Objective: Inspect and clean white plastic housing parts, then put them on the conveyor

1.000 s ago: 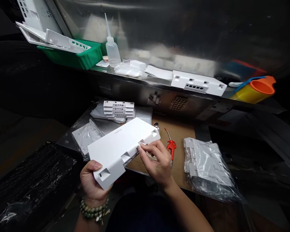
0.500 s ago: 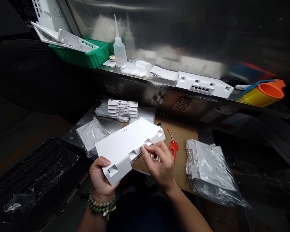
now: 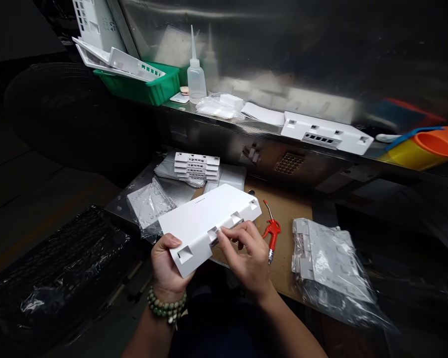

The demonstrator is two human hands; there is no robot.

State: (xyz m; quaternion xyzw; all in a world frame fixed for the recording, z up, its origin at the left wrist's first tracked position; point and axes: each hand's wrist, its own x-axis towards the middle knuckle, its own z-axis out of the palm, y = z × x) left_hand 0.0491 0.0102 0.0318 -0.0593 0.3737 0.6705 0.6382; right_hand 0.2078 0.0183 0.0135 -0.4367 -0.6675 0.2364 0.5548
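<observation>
Nearest the camera, the left hand, a bead bracelet on its wrist, gripped the near corner of a white plastic housing, thumb curled over the top face. The right hand was closed narrowly, its fingertips pinching at a notch along the housing's near edge, about midway along. The housing was held tilted above the near edge of the cardboard mat. Judging by this, the edge was part-way worked: the fingers sat at the second notch, with others further right.

Compared with a second before, the fingertips had slid left along the edge, and the whole view had shifted rightward.

Just beyond the right hand lay a red air blow gun; right of it, bagged white parts. Further off stood a stack of housings, then the steel shelf with a green bin and squeeze bottle.
</observation>
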